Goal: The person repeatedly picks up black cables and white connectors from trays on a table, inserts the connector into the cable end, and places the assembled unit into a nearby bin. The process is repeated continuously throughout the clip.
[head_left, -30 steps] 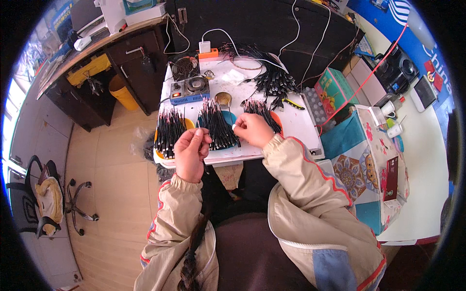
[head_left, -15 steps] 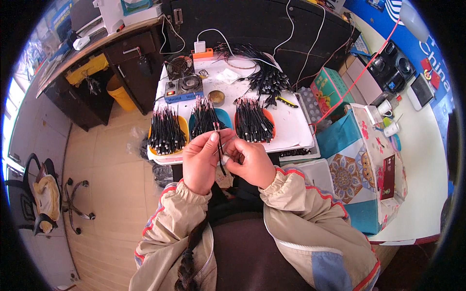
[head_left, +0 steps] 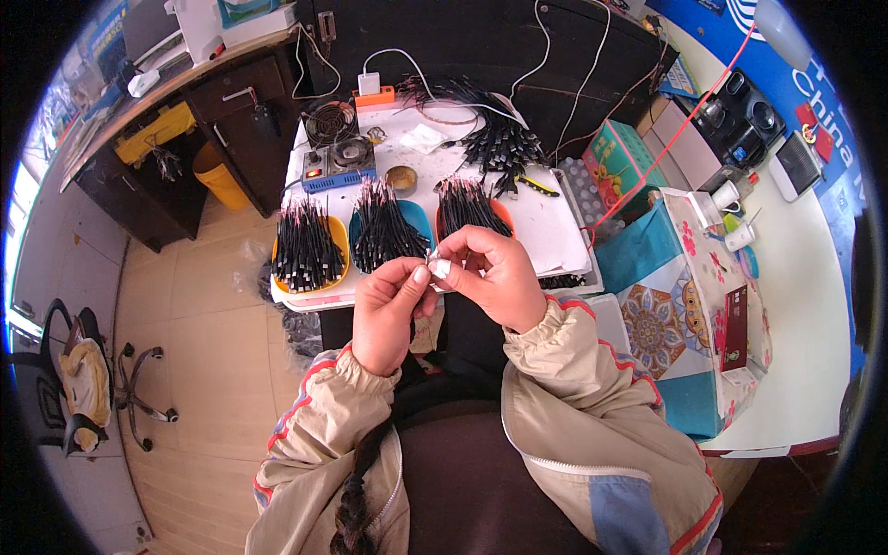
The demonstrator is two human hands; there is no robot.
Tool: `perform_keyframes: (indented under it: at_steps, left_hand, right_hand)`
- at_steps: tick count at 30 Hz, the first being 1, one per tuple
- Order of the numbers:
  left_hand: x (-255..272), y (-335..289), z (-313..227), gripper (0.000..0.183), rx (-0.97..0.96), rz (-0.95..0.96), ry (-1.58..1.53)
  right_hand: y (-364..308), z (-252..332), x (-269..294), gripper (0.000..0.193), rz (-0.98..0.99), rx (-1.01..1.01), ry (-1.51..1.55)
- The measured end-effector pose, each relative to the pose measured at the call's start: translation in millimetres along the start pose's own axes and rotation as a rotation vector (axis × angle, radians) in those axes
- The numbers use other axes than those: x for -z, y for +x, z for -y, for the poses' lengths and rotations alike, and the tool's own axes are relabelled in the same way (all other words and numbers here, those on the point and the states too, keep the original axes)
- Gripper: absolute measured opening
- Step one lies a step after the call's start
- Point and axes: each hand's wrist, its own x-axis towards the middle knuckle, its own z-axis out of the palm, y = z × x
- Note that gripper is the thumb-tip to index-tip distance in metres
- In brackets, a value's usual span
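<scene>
L hand (head_left: 387, 319) & R hand (head_left: 492, 276) meet at fingertips, grip of each pinched on thin wire piece (head_left: 431, 254), mostly hidden by fingers, near side of bench (head_left: 560, 231), approx. mid. Blk cables (head_left: 308, 252) fill yellow tray (head_left: 344, 242) (left); more in blue tray (head_left: 423, 220) (mid) & orange tray (head_left: 505, 215) (right). Blue device (head_left: 339, 179) far left, yel/blk tool (head_left: 538, 186) far right.

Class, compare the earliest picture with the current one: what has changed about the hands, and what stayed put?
The left hand has moved right and the right hand back toward the body; apart before, they now meet at the fingertips on a thin item, mostly hidden. The black cable bundles, yellow tray, blue tray and orange tray stayed put.
</scene>
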Motion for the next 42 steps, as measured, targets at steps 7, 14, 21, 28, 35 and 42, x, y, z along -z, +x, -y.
perform_keyframes:
  at_steps: [7,14,21,28,35,42]
  left_hand:
    - [0,-1,-1,0.01,-0.009,-0.066,-0.037]
    - [5,-4,-5,0.008,0.072,0.081,-0.296]
    - [7,-9,-12,0.015,0.174,0.152,-0.399]
    - [10,-11,-14,0.018,0.212,0.239,-0.378]
    - [7,-14,-11,0.015,0.134,0.167,-0.247]
    - [10,-16,1,0.012,-0.003,0.142,-0.236]
  right_hand:
    - [-4,6,-7,0.005,-0.056,0.162,-0.187]
    - [-4,0,-8,0.005,0.044,-0.155,0.447]
    - [-6,-4,-11,0.013,0.125,-0.284,0.738]
    - [-6,2,-9,0.013,0.19,-0.251,0.631]
    - [-9,2,-8,0.01,0.142,-0.209,0.518]
    - [-10,-10,-17,0.011,0.175,-0.293,0.866]
